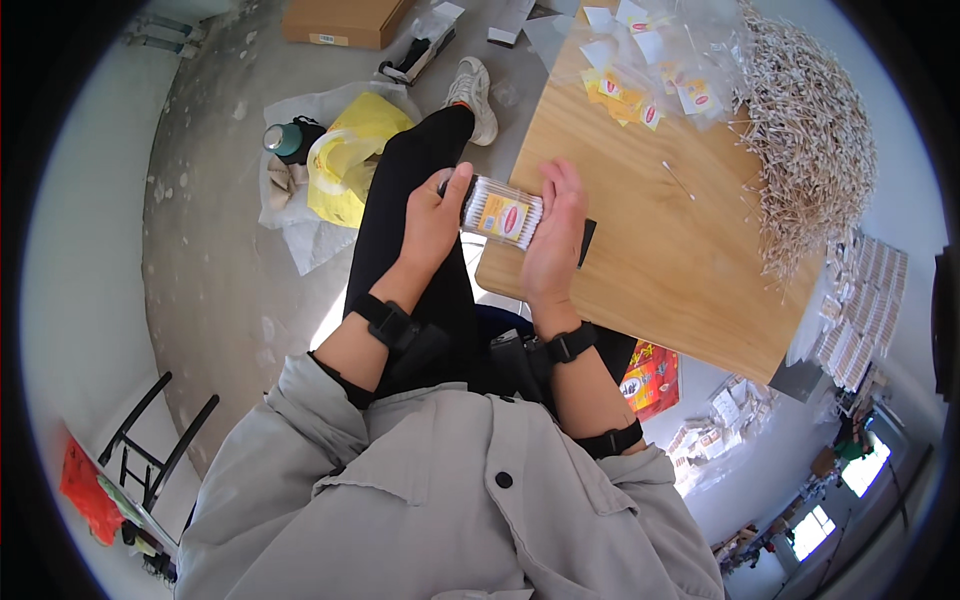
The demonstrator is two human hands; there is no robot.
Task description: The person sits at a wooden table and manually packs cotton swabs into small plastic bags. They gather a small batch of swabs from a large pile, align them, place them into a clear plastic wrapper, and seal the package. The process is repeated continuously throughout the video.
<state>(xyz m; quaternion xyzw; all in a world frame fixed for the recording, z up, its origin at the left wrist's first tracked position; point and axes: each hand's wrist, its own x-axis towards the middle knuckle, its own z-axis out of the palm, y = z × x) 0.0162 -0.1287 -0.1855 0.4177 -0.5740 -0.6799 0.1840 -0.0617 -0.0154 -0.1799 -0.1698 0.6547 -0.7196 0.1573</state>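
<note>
A small clear pack of cotton swabs [487,212] with a yellow, white and red label lies between my two hands, above my lap by the table's near-left corner. My left hand [428,228] is closed round its left end, the thumb along the top edge. A dark part shows at that end beside the thumb. Against the pack's right end rests the palm of my right hand [553,245], its fingers stretched out past the pack rather than wrapped round it. White swab tips line up at that end.
On the wooden table [640,220] a big heap of loose cotton swabs [810,130] covers the far right. Clear bags with yellow labels [650,85] lie at the back, and one swab [678,181] lies alone. A yellow bag [350,150] and a cardboard box [345,20] are on the floor.
</note>
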